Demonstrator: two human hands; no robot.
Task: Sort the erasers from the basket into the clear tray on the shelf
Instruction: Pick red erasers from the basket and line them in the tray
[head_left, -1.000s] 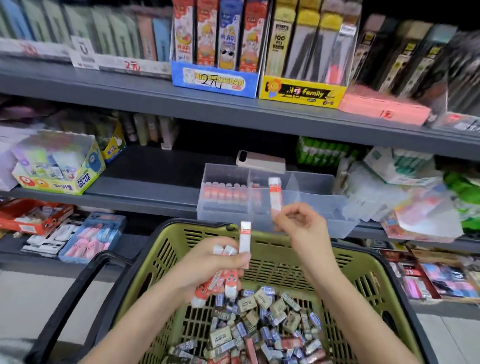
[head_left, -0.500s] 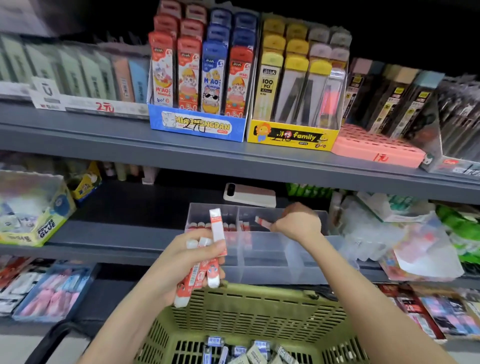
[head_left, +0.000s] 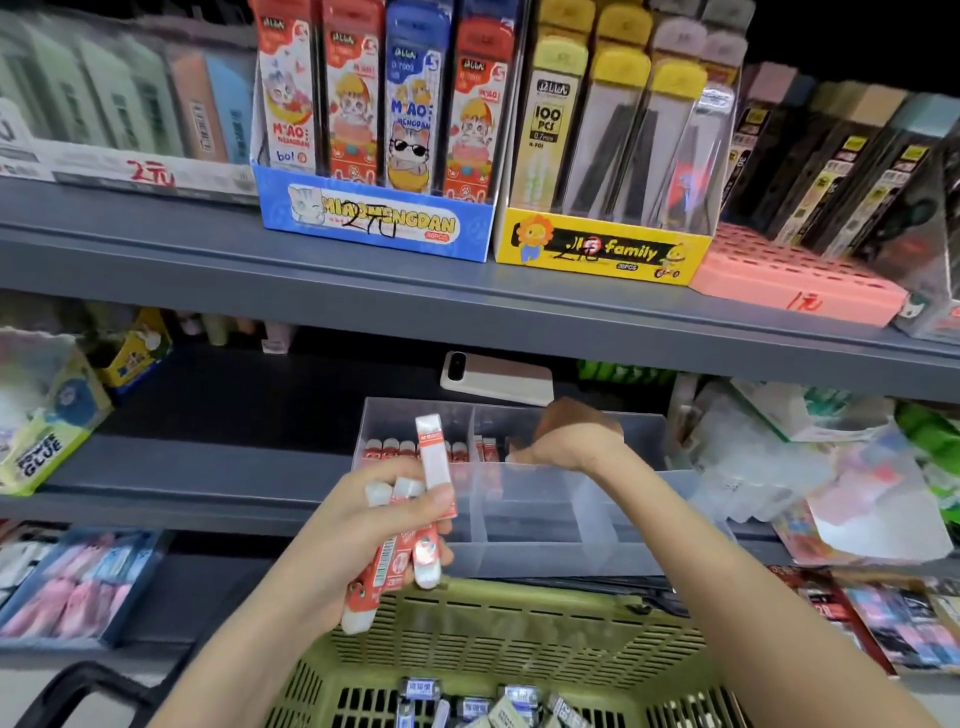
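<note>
My left hand is shut on a bunch of long red-and-white erasers, held upright above the green basket and in front of the clear tray. My right hand reaches down into the tray's back middle compartment with its fingers curled and pointing down. Whether an eraser is still in it is hidden. A row of red-and-white erasers stands in the tray's back left compartment. Several small wrapped erasers lie in the bottom of the basket.
A phone lies on the shelf behind the tray. Clear bags of goods crowd the tray's right side and a glue box stands far left. The upper shelf edge hangs just above my right hand.
My view has lifted from the basket to the shelf. My right hand carried one eraser from above the basket into the tray and has dipped deeper. My left hand has risen with its bunch.
</note>
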